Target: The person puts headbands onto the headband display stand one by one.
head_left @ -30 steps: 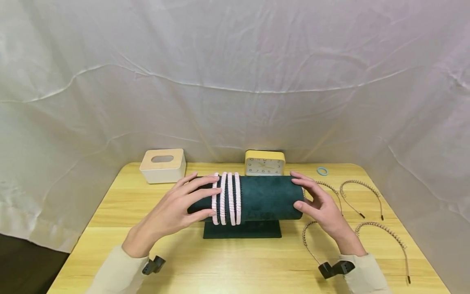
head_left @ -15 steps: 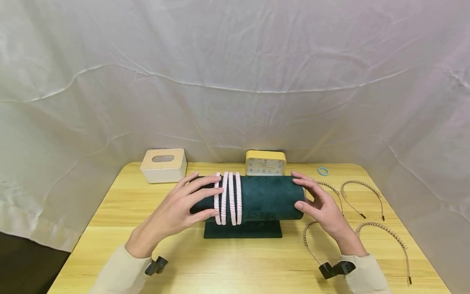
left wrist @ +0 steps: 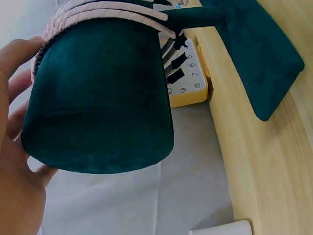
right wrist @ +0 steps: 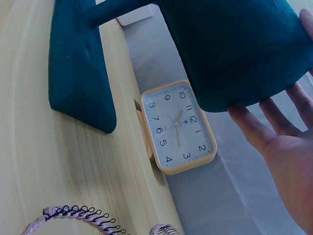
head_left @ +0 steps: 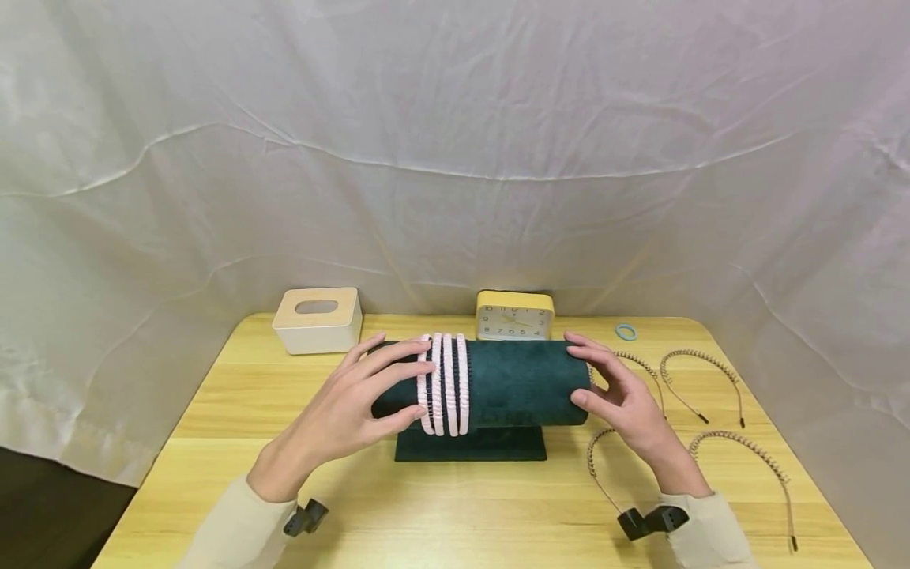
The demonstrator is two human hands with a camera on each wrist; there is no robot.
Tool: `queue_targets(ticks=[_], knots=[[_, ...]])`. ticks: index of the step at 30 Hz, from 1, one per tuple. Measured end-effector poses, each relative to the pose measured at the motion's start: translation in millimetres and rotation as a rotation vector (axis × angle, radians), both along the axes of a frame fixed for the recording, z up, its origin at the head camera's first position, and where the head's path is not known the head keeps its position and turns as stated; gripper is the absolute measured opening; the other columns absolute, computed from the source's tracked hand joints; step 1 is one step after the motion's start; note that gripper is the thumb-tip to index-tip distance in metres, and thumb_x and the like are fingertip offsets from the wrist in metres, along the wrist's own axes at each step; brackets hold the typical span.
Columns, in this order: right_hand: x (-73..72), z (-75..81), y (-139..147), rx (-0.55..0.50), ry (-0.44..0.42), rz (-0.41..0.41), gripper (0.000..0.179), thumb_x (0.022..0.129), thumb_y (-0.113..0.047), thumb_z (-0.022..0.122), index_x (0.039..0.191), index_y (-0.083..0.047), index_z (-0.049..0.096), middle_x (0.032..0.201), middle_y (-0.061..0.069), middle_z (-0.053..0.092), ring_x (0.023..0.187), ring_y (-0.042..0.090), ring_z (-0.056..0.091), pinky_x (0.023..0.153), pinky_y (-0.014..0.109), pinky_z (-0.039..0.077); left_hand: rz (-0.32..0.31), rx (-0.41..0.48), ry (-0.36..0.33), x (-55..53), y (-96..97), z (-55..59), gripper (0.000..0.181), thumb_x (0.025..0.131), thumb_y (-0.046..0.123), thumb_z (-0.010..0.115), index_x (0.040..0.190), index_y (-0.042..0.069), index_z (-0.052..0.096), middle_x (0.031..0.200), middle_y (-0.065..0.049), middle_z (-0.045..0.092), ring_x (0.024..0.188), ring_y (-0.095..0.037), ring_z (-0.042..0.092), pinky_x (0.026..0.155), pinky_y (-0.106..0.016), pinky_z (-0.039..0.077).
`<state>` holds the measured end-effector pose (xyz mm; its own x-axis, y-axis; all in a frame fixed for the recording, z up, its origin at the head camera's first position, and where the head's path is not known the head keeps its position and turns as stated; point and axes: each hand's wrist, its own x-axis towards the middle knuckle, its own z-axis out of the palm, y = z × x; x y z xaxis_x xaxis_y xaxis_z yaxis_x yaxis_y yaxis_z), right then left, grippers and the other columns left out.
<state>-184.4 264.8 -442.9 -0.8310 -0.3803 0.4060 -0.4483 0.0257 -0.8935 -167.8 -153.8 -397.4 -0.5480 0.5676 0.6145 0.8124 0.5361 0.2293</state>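
Observation:
A dark green velvet headband stand (head_left: 526, 383), a padded roll on a flat base (head_left: 469, 445), stands in mid-table. Several pale pink headbands (head_left: 449, 387) with dark teeth sit close together around its left half. My left hand (head_left: 348, 403) straddles the roll's left end, thumb in front and fingers spread over the top. Its fingertips press against the leftmost headband. My right hand (head_left: 629, 403) holds the roll's right end, thumb in front and fingers over the top. In the left wrist view, the headbands' lower ends (left wrist: 161, 24) hang beneath the roll.
Several thin coiled headbands (head_left: 746, 458) lie on the table at the right. Behind the stand are a yellow clock (head_left: 513, 316) and, further left, a white tissue box (head_left: 317, 324) with a wooden lid. A blue ring (head_left: 626, 332) lies at the back right.
My left hand has shifted slightly right, and the leftmost headbands have slid right along the roll, narrowing the gaps between them. My right hand has stayed at the right end.

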Motion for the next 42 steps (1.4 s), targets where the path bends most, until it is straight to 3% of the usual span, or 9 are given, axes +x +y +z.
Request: queue_targets(ticks=[13,24,28,31,36,42], knots=[[-2.9,-3.8,3,0.003,0.02,-0.001,0.061,0.099,0.018,0.063,0.156,0.005,0.048,0.175,0.005,0.039,0.154,0.01,0.047,0.106,0.023,0.057,-0.019,-0.012,0.003,-2.4,-0.1,2.9,0.053,0.098,0.038,0.082,0.146,0.02,0.069,0.157,-0.004,0.063,0.144,-0.02,0.06,0.128,-0.059,0.036],[-1.2,0.1,1,0.005,0.008,-0.002,0.061,0.099,0.018,0.064,0.156,0.006,0.048,0.175,0.006,0.038,0.154,0.01,0.047,0.107,0.024,0.057,-0.044,0.034,-0.073,-4.3,-13.9,3.7,0.052,0.1,0.042,0.08,0.145,0.018,0.07,0.156,-0.006,0.062,0.149,-0.027,0.054,0.137,-0.041,0.022],[-2.2,-0.7,0,0.003,0.012,-0.002,0.06,0.099,0.017,0.064,0.156,0.005,0.049,0.175,0.007,0.038,0.153,0.009,0.047,0.107,0.023,0.057,-0.021,0.053,-0.101,-3.5,-21.0,3.2,0.054,0.098,0.038,0.084,0.146,0.019,0.069,0.157,-0.005,0.061,0.149,-0.028,0.052,0.132,-0.04,0.03],[-2.4,-1.2,0,-0.002,0.014,0.001,0.059,0.099,0.017,0.064,0.155,0.004,0.05,0.175,0.008,0.038,0.154,0.009,0.047,0.108,0.023,0.056,-0.012,0.078,-0.118,-3.4,-26.8,0.5,0.056,0.096,0.035,0.086,0.147,0.019,0.069,0.157,-0.007,0.06,0.149,-0.028,0.052,0.128,-0.035,0.035],[-2.4,-2.4,1,-0.007,0.02,0.003,0.059,0.1,0.018,0.063,0.155,0.004,0.049,0.175,0.007,0.038,0.154,0.009,0.047,0.108,0.023,0.056,0.012,0.113,-0.162,-2.8,-34.7,-9.0,0.064,0.09,0.027,0.092,0.149,0.02,0.067,0.161,-0.008,0.056,0.15,-0.029,0.051,0.127,-0.023,0.033],[-0.9,-1.2,1,0.0,0.006,-0.001,0.06,0.099,0.017,0.064,0.156,0.005,0.049,0.175,0.006,0.038,0.154,0.01,0.047,0.109,0.023,0.056,0.026,0.145,-0.214,-2.0,-38.7,-15.5,0.072,0.086,0.017,0.094,0.152,0.022,0.064,0.163,-0.007,0.053,0.151,-0.028,0.05,0.127,-0.019,0.032]])
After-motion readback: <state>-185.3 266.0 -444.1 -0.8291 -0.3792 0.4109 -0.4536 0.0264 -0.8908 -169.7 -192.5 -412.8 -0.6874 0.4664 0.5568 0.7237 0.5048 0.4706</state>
